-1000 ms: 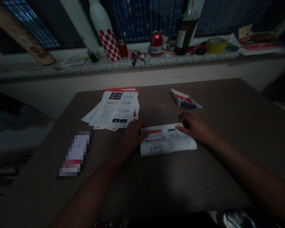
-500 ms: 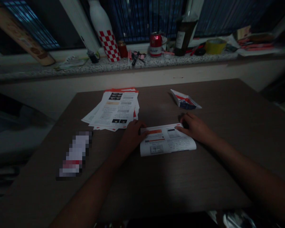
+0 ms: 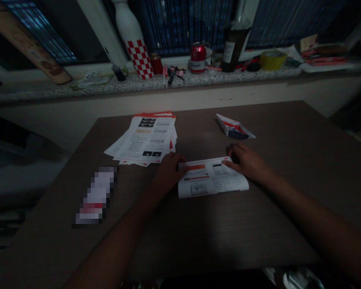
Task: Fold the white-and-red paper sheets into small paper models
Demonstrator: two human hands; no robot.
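A folded white leaflet with orange headings (image 3: 212, 177) lies on the dark wood-grain table (image 3: 228, 237), close to the near middle. My left hand (image 3: 168, 174) presses on its left end, fingers over the edge. My right hand (image 3: 246, 161) rests on its upper right corner, with the fingertips curled on the paper. A loose stack of printed leaflets (image 3: 146, 138) lies just beyond my left hand, apart from it. A small folded paper with red and blue print (image 3: 234, 128) lies beyond my right hand.
A blurred, pixelated object (image 3: 96, 194) lies on the table's left side. Beyond the table's far edge, a granite sill (image 3: 120, 83) holds a red-checked white bottle (image 3: 136, 46), a red can (image 3: 197, 58), a dark glass bottle (image 3: 233, 50) and a yellow tape roll (image 3: 273, 60).
My head view has shifted very slightly. The hands and the folded leaflet stay in nearly the same place.
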